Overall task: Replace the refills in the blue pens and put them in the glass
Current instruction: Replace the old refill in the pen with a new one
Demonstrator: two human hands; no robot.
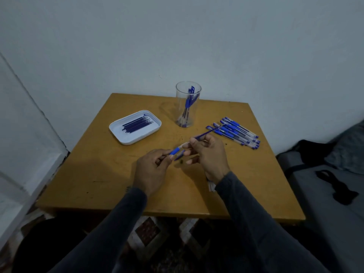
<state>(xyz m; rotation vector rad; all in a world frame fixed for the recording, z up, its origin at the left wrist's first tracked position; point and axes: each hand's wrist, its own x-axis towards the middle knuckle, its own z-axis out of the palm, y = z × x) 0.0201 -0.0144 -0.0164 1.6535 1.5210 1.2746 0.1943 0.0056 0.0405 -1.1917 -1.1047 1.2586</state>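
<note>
Over the middle of the wooden table (pixel 98 180), my left hand (pixel 152 170) grips a pen barrel (pixel 178 149) by its blue grip. My right hand (pixel 206 152) pinches a thin blue refill (pixel 206 133) that sticks out up and to the right, its other end at the barrel's mouth. A small dark pen part (pixel 180 156) also shows between my fingers. A clear glass (pixel 187 104) at the back holds a few blue pens. Several blue pens (pixel 235 133) lie in a pile to the right. A white tray (pixel 118 133) on the left holds several dark refills (pixel 137 123).
Some pale thin pieces (pixel 211 186) lie on the table under my right wrist. A wall stands just behind the table. A grey seat with a black strap (pixel 334 186) is to the right. The patterned floor shows below the front edge.
</note>
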